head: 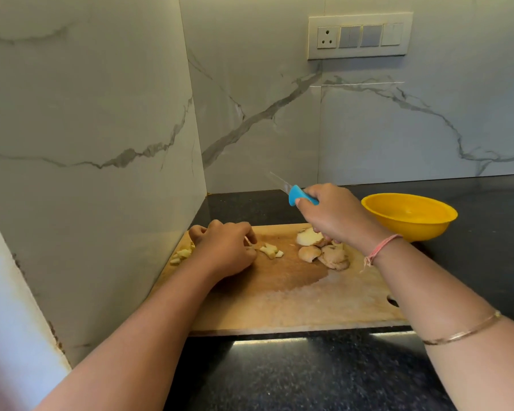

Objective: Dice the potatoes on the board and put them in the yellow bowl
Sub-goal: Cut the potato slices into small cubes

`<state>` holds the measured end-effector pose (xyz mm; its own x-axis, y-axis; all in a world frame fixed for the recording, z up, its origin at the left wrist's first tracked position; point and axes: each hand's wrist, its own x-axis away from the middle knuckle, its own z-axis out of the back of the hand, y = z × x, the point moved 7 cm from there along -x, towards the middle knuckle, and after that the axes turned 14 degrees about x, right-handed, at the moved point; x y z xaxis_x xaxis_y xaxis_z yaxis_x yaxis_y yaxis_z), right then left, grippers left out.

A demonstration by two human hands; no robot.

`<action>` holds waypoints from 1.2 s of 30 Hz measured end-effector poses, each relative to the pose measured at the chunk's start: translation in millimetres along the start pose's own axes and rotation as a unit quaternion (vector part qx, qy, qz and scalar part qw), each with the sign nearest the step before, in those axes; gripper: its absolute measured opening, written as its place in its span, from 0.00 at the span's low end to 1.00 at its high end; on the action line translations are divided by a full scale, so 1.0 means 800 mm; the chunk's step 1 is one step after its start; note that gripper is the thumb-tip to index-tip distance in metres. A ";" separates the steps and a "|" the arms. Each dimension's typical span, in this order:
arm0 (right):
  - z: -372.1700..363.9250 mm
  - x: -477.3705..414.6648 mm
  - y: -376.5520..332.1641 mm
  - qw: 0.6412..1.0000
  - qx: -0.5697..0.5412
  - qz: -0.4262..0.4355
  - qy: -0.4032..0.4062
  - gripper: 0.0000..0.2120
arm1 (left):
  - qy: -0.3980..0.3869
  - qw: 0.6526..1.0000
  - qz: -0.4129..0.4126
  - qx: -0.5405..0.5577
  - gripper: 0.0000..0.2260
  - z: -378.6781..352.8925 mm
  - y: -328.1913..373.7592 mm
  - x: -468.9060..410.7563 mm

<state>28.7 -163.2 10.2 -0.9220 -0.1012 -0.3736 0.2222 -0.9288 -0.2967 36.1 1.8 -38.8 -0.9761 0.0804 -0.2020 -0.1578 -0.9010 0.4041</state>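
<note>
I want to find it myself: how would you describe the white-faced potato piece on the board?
Start at the wooden cutting board on the black counter. On its far right part, under the right hand gripping the blue-handled knife, lies a cluster of potato chunks. Yours is the rearmost chunk: it shows a pale white cut face, while its neighbours show brown skin.

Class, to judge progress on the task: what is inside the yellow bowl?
The yellow bowl shows only bare yellow inside, nothing lying in it. Its near rim hides the closest inner wall, so that strip is unseen.

switch panel point(359, 35) on marble wall point(279, 114); black counter point(309, 375)
</note>
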 end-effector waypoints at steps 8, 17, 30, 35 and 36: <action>-0.012 -0.001 0.022 0.998 -0.003 0.005 0.060 0.13 | 0.042 0.999 0.027 0.003 0.06 0.012 -0.009 -0.002; -0.013 -0.001 0.027 0.997 -0.028 0.007 0.073 0.14 | 0.056 0.994 0.050 0.073 0.07 0.017 -0.020 -0.002; -0.014 -0.001 0.030 0.996 -0.047 0.009 0.072 0.12 | 0.017 0.996 -0.042 0.075 0.06 0.004 0.020 0.006; -0.016 0.001 0.032 0.997 -0.043 0.005 0.064 0.13 | -0.066 0.994 -0.083 0.028 0.08 -0.023 0.048 0.002; -0.016 0.001 0.032 0.997 -0.042 0.003 0.064 0.13 | -0.059 0.995 -0.079 0.032 0.07 -0.021 0.047 0.000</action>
<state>37.8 -182.3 -9.2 -0.8740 -0.0550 -0.4828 0.2582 -0.8942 -0.3656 32.5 -39.4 -38.7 -0.9486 0.2714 -0.1628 -0.3158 -0.8444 0.4327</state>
